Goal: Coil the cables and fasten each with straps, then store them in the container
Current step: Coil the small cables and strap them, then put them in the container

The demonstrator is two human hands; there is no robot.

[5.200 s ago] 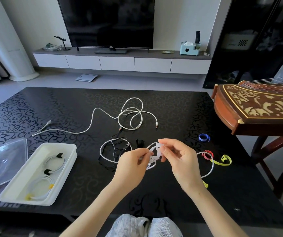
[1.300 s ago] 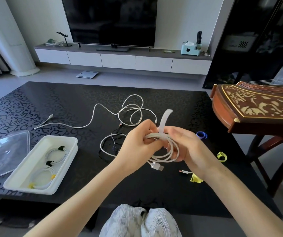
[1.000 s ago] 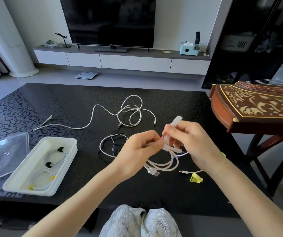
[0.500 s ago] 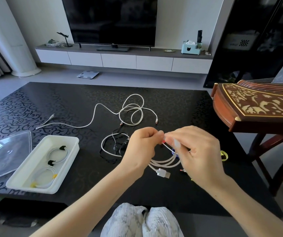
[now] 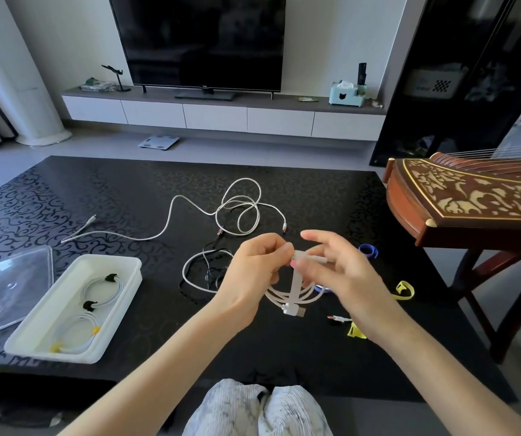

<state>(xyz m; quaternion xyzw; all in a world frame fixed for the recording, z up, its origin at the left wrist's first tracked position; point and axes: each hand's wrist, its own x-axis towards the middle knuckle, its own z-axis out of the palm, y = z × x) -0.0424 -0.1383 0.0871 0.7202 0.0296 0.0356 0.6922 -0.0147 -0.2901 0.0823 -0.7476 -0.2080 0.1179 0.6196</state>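
White strap: upright above the loops a second ago, now folded over the top of the bundle. One tail hangs down across the turns; the other runs sideways to my right hand.

White USB cable: coiled, held in the air over the table's near half, between my hands, with the plug at the bottom of the loops.

Left hand: fingers curled, thumb and forefinger pinching the top of the coil where the strap crosses it.

Right hand: thumb and a lower finger pinch the sideways tail, as far as the blur lets me tell; forefinger lifted and straight.

Status: wrap begun, not closed. I judge this cable needs one more turn and a press before it can go in the container.

White container: near left of the table, holding two finished coils, one with black straps, one with yellow straps. Clear lid just beside it, to the left.

Outstanding: long white cable, loose, further back; black-and-white tangle just left of my left hand.

Spare straps: blue strap beyond my right hand; yellow strap to its right.

Surface: black table, glossy, scroll-patterned.

Room: television above a low white console; blue tissue box; scale on the floor; guzheng at right; dark cabinet behind it.
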